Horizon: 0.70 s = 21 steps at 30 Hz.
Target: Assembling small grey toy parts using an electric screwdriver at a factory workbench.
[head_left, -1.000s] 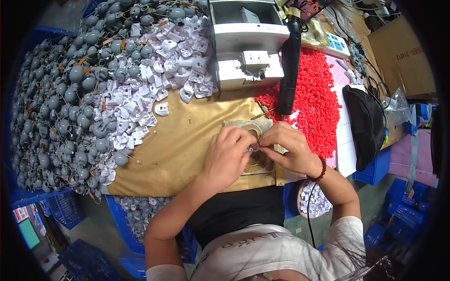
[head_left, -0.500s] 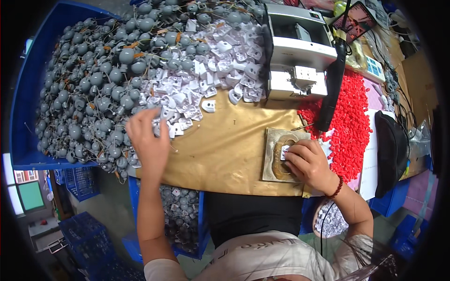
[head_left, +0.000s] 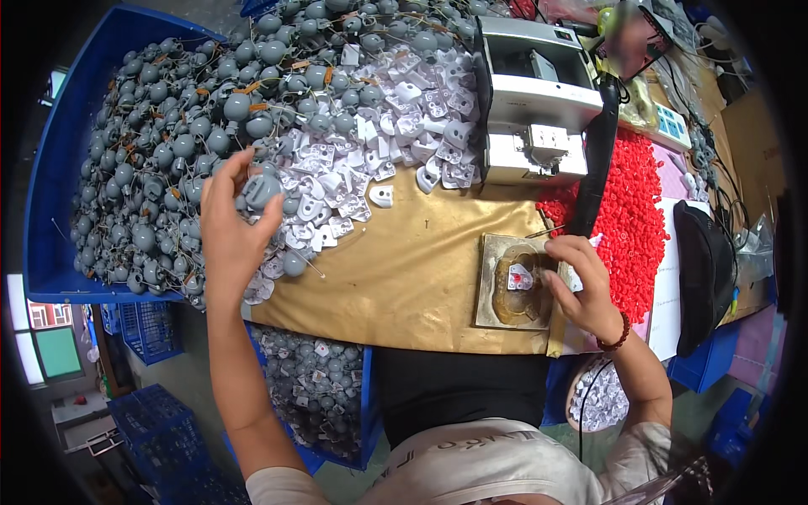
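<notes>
My left hand (head_left: 233, 223) is at the front edge of the heap of grey round parts (head_left: 147, 181), with thumb and fingers around one grey round part (head_left: 263, 192). My right hand (head_left: 587, 290) hovers at the right side of a square metal fixture (head_left: 488, 310), its fingers apart. In the fixture's rounded hollow lies a white plastic piece (head_left: 518, 278) with a red spot in its middle. Something whitish shows beside my right fingers; I cannot tell what it is.
White plastic pieces (head_left: 332, 181) are heaped beside the grey parts. A white machine (head_left: 539, 101) stands at the back, with a pile of small red parts (head_left: 631, 219) to its right. A black pouch (head_left: 703, 278) lies further right. Below the table are a blue bin (head_left: 368, 404) and a tub of white pieces (head_left: 602, 400).
My left hand has moved up and left and now grips a grey round part. My right hand has let go of the white piece in the fixture and shifted right, fingers spreading.
</notes>
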{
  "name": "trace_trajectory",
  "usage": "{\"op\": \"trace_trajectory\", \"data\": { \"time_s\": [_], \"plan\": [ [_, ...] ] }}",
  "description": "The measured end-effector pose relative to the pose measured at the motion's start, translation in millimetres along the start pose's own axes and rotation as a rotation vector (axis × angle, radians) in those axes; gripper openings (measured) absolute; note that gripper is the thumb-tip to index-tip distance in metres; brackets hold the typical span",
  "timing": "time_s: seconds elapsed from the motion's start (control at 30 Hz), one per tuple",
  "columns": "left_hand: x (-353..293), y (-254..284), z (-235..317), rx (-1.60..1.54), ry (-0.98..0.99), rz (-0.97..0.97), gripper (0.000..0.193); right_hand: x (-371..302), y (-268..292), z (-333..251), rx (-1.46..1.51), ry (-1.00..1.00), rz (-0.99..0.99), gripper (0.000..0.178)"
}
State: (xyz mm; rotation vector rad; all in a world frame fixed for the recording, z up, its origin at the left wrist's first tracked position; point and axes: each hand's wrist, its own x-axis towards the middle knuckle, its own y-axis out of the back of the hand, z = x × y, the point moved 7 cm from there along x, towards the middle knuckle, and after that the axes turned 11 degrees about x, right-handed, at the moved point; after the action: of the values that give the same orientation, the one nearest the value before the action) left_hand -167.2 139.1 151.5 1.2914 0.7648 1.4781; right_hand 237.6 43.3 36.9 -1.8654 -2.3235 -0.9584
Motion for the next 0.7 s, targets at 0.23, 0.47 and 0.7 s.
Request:
{"op": "trace_trajectory", "data": {
  "time_s": [0.23,0.47,0.7],
  "plan": [
    [-6.4,0.6,88.0,-0.404,-0.336,-0.084,0.031,35.3,13.3,-45.5,0.034,0.173,0.019,0.042],
    [16.9,-61.6,47.5,-0.302,0.228,-0.189,0.024,54.8,9.7,-65.0,0.065,0.255,-0.042,0.041],
    [-35.6,-29.7,147.9,-0.632,-0.298,-0.498,0.028,63.1,8.0,-72.2,0.075,0.322,-0.051,0.049]
  ]
}}
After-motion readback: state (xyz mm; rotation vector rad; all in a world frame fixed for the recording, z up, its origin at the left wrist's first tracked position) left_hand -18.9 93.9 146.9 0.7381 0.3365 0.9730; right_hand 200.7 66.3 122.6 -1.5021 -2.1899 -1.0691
